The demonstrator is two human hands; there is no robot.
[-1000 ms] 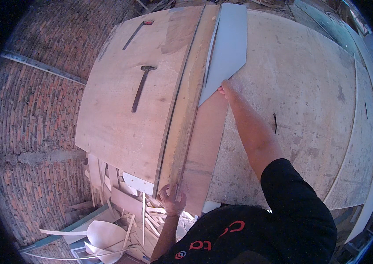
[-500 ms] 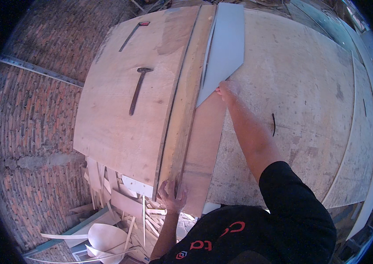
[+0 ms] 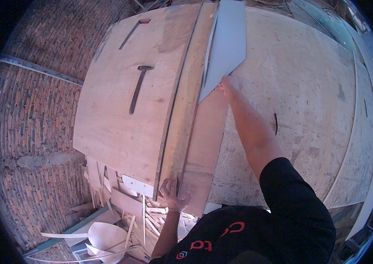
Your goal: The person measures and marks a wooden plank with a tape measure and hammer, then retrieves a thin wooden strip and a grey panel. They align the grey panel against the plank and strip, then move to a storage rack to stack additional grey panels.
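My right hand (image 3: 229, 85) pinches the near slanted edge of a long white sheet (image 3: 228, 44) with an angled end. Beneath that sheet lies a strip of reddish plywood (image 3: 202, 154), running toward me. A long yellowish wooden beam (image 3: 184, 116) stretches along the left side of both, from the far edge to the near edge of the worktop. At its near end, my left hand (image 3: 174, 196) grips the beam, fingers over its top and thumb on the right by the plywood strip. The undersides of both hands' fingers are hidden.
Left of the beam, a hammer (image 3: 139, 90) and a red-ended, thin tool (image 3: 134, 33) lie on the plywood worktop (image 3: 111, 105). A small dark curved object (image 3: 276, 124) is on the right. Wood offcuts (image 3: 122, 202) pile up below, beside a brick wall (image 3: 32, 123).
The white sheet has shifted slightly away from me with my right hand. My left hand stays at the beam's near end. The whole view has moved a little.
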